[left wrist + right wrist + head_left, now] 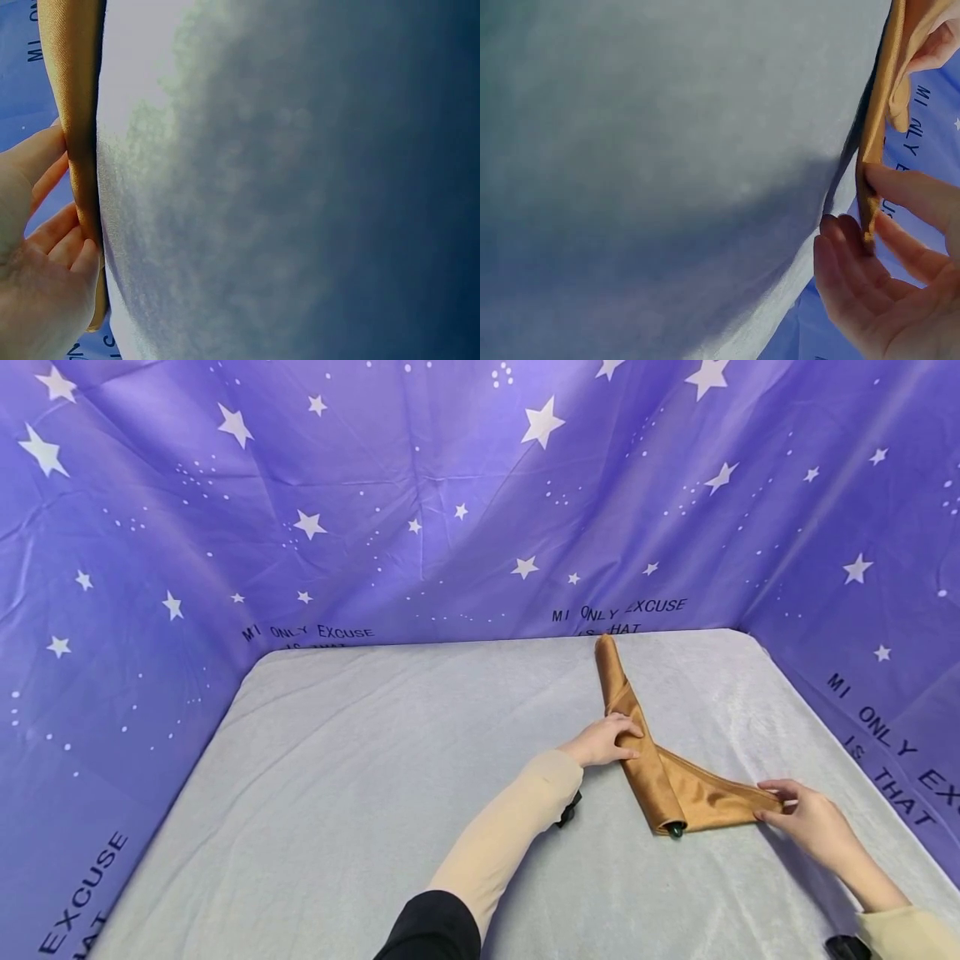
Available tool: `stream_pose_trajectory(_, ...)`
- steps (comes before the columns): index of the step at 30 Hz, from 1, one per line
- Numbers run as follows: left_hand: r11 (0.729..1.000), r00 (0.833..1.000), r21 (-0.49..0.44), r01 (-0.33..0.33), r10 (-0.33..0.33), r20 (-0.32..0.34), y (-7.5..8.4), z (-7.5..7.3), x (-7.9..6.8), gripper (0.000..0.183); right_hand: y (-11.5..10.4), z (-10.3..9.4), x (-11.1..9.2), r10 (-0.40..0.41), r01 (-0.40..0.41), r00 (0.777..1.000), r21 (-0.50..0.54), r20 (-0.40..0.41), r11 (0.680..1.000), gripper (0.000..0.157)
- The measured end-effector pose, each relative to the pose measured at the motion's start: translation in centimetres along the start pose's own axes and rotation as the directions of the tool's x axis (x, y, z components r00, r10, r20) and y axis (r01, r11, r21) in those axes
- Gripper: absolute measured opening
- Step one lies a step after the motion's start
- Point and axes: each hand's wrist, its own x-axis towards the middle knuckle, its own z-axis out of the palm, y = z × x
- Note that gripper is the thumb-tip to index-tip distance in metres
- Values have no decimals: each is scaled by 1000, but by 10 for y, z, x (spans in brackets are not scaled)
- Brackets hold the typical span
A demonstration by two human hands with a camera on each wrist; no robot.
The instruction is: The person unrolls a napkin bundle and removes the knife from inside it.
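A golden-brown satiny cloth (651,781) lies on the right half of the table, wrapped into a long narrow roll with a loose flap spread to the right. From the roll's near end peeks a dark green glossy thing (676,830); the rest of it is hidden inside. My left hand (606,741) holds the middle of the roll, thumb and fingers bent over it. In the left wrist view the cloth (75,97) runs along those fingers. At the flap's right corner, my right hand (813,822) pinches the cloth edge (871,150) between thumb and fingers.
A pale grey plush cover (337,793) lies over the table. Purple star-printed curtains (420,502) with black lettering hang behind it and along both sides. The roll's far end reaches almost to the table's back edge.
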Motion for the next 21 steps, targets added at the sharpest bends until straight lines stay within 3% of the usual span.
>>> stream_pose_trajectory(5, 1000, 1000, 0, 1, -1, 3, 1, -1, -1, 35, 3, 0, 1, 7, -5, 999, -34, 45, 999, 34)
stream_pose_trajectory(11, 1000, 1000, -7, 9, -9, 7, 1, -2, -1, 36, 1, -2, 4, -48, 53, 995, -57, 83, 997, 38)
stream_pose_trajectory(21, 1000, 1000, -4, 1, -1, -1, 0, 0, 0, 36, -10, -1, 6, -193, 193, 981, -7, -3, 981, 35)
